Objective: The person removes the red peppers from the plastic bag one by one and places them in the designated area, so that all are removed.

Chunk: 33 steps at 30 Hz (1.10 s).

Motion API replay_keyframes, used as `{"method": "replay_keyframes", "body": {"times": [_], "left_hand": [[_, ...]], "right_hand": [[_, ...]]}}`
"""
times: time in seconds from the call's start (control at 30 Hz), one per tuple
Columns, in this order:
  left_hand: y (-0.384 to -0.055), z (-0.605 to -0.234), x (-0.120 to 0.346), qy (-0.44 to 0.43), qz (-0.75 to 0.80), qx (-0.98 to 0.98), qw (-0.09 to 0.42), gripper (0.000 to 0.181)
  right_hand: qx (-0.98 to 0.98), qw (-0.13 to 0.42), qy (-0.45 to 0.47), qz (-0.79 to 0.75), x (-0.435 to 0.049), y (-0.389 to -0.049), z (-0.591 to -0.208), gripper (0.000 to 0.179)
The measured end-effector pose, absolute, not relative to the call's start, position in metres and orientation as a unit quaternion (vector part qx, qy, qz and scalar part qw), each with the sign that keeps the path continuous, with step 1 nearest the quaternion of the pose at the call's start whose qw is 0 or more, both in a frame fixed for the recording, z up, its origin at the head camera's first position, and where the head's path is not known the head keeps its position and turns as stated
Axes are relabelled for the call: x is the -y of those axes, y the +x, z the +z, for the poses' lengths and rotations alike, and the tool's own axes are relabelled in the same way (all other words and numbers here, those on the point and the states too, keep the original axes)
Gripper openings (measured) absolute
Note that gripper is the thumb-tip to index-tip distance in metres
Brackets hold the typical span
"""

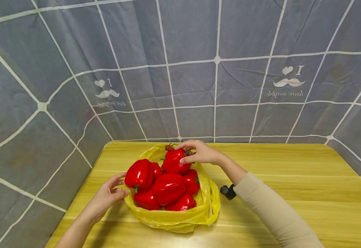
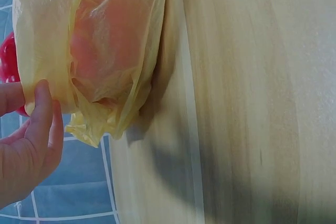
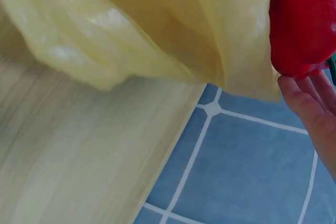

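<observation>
Several glossy red bell peppers (image 1: 169, 188) with green stems fill a yellow plastic bag (image 1: 168, 222) whose mouth is spread wide. At the bag's back side my right hand (image 1: 202, 153) grips one bell pepper (image 1: 173, 163), thumb in front and fingers over the top; the right wrist view shows fingertips against that pepper (image 3: 302, 24). My left hand (image 1: 106, 196) is at the bag's left side. Its thumb and fingers pinch the bag's rim (image 2: 50, 51) in the left wrist view, next to the leftmost pepper (image 1: 140, 174).
On the wooden table (image 1: 276, 162), a small black object (image 1: 228, 192) lies right of the bag, beside the right sleeve. A small orange and dark thing (image 1: 169, 148) shows at the bag's back rim. Grey-blue cloth (image 1: 193, 86) with white lines hangs behind and at both sides.
</observation>
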<state>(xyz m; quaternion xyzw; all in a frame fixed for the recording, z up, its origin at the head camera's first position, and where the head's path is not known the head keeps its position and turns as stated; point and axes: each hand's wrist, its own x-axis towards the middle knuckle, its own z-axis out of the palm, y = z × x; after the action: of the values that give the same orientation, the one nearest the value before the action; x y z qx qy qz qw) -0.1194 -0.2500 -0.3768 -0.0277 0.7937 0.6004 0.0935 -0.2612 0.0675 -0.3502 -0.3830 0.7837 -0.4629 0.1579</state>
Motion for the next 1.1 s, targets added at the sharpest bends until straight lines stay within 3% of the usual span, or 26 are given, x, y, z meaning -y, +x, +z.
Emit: {"method": "replay_keyframes", "body": {"times": [1.1], "left_hand": [[-0.122, -0.376, 0.251, -0.028, 0.600, -0.795, 0.086, 0.065]], "right_hand": [[-0.788, 0.117, -0.307, -0.521, -0.127, -0.264, -0.326, 0.043]]}}
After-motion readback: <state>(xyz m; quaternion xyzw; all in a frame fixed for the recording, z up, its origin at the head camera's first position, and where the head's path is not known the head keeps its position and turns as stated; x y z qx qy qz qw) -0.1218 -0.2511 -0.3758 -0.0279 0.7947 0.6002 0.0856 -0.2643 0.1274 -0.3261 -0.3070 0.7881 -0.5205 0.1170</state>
